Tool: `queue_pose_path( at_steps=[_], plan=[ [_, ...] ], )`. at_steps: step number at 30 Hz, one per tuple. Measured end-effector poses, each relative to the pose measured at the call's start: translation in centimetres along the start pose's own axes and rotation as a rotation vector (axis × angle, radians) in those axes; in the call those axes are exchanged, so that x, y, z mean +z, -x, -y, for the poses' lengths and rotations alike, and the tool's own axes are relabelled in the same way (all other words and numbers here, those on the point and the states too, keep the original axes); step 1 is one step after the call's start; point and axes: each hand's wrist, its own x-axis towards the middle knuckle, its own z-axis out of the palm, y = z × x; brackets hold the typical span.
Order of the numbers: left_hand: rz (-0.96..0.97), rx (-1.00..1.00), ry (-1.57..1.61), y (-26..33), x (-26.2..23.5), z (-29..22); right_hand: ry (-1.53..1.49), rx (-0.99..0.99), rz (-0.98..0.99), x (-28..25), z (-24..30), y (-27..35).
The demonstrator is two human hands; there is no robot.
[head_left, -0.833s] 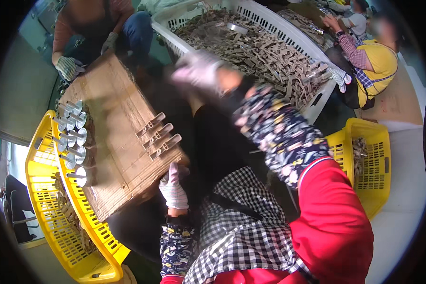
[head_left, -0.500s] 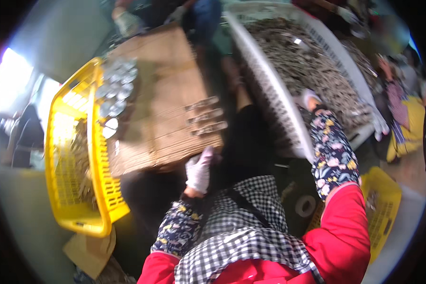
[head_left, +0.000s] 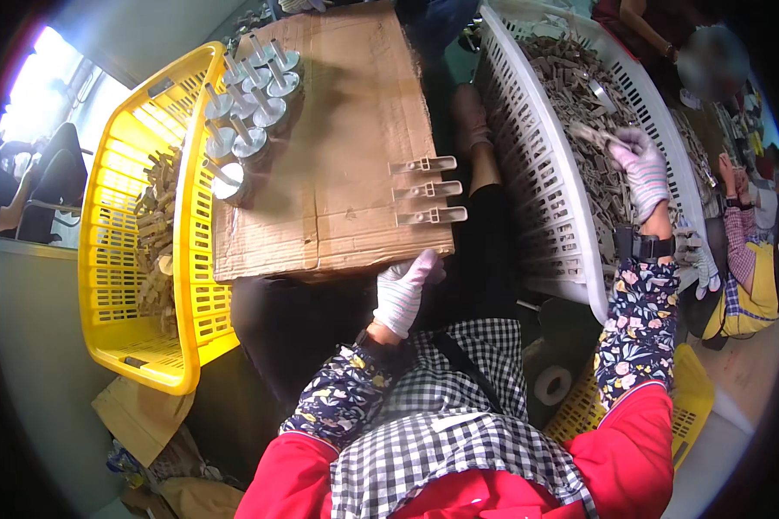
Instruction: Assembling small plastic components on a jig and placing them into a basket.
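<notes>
My left hand (head_left: 402, 294), in a striped white glove, grips the near right corner of a cardboard box (head_left: 346, 104), its thumb on top. Above the white basket (head_left: 541, 173), my gloved right hand (head_left: 642, 169) is closed on small grey-brown parts (head_left: 593, 136) that stick out leftward from its fingers. Loose grey-brown pieces (head_left: 567, 78) like these fill that basket. Three flat narrow clip-like pieces (head_left: 428, 189) lie in a row along the box's right edge. Several round metal discs with upright posts (head_left: 249, 141) stand on the box's left side.
A yellow basket (head_left: 190, 316) with brown pieces (head_left: 157, 251) stands left of the box. Another yellow basket (head_left: 692, 402) and a white roll (head_left: 552, 384) are low on the right. Other people sit across and at right; a co-worker's gloved hand (head_left: 705, 268) is by the white basket.
My right hand has risen from among the pieces in the white basket and now holds some of them. My left hand stays at the box corner. The whole view has shifted somewhat.
</notes>
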Motion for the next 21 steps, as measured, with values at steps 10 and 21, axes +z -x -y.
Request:
queue_pose_path(
  at_steps=[10,21],
  plan=[
    [-0.005,-0.066,0.025,0.0,0.2,-0.2,-0.234,0.269,0.633,20.1,4.7,-0.2],
    [0.002,-0.041,0.045,0.0,0.2,0.0,-0.152,0.250,0.661,23.6,2.5,-0.8]
  ],
)
